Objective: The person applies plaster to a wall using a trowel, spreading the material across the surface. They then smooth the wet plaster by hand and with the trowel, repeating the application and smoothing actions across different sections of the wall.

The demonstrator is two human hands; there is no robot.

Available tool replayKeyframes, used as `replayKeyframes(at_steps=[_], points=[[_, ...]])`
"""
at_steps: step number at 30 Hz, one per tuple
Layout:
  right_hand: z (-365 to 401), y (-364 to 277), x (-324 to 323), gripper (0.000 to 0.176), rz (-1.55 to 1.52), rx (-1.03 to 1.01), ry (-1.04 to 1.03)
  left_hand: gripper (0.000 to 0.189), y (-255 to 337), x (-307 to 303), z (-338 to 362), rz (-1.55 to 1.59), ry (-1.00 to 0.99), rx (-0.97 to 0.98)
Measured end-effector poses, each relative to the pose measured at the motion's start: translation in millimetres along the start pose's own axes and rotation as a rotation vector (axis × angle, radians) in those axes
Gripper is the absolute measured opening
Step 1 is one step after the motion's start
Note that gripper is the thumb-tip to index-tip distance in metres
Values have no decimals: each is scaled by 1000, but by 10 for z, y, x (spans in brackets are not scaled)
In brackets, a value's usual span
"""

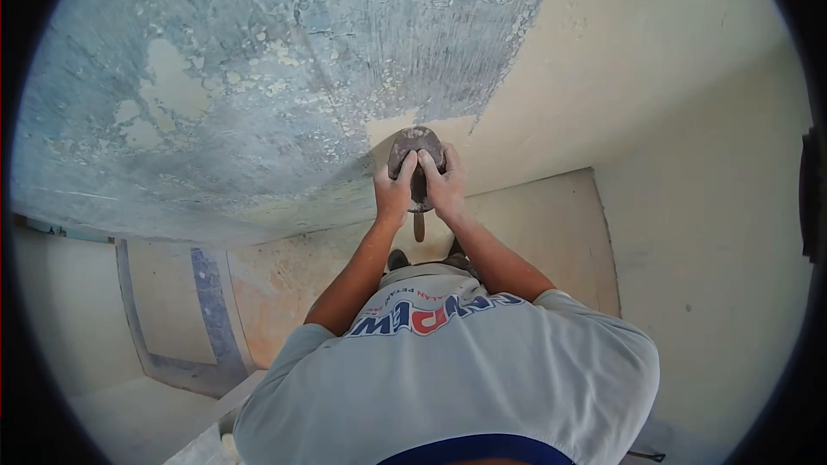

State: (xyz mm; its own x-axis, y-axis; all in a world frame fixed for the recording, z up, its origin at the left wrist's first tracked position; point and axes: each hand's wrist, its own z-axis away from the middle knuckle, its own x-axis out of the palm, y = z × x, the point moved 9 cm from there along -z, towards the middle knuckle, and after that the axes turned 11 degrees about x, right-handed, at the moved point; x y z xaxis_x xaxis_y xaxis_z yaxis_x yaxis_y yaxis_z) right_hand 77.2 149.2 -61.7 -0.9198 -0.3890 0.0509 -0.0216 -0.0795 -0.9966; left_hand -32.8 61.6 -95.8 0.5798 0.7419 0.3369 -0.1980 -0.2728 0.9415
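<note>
Both hands grip a dark, rounded tool (403, 143) with pale smears on its top and a narrow brown handle (419, 227) pointing back at my body. I cannot make out its exact kind. My left hand (394, 193) holds its left edge, thumb on top. On the opposite edge, my right hand (446, 182) holds it the same way, and the two thumbs nearly meet. The tool is up against, or very close to, the wall, by the lower border of a rough blue-grey patch (301, 60). The fingers' undersides are hidden.
Smooth cream wall (620, 43) lies right of the rough patch, and a side wall (698, 232) stands further right. Below is a dusty floor (276, 293). A blue-and-cream panel or doorway (177, 301) is at lower left. A dark fixture (810, 198) sits at the right edge.
</note>
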Motion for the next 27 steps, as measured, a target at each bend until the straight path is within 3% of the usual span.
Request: replayKeyframes(at_steps=[14, 18, 20, 23, 27], points=[[-84, 102, 26, 20, -34, -48, 27, 26, 129, -37, -96, -180, 21, 180], [-119, -261, 69, 19, -11, -100, 38, 27, 516, 90, -193, -224, -9, 284], [-73, -345, 44, 20, 107, -142, 53, 27, 457, 52, -187, -234, -19, 260], [-2, 68, 22, 17, 50, -93, 89, 27, 239, -60, -106, -219, 32, 266], [-10, -325, 70, 18, 47, -134, 107, 27, 464, 34, -186, -248, -28, 223]])
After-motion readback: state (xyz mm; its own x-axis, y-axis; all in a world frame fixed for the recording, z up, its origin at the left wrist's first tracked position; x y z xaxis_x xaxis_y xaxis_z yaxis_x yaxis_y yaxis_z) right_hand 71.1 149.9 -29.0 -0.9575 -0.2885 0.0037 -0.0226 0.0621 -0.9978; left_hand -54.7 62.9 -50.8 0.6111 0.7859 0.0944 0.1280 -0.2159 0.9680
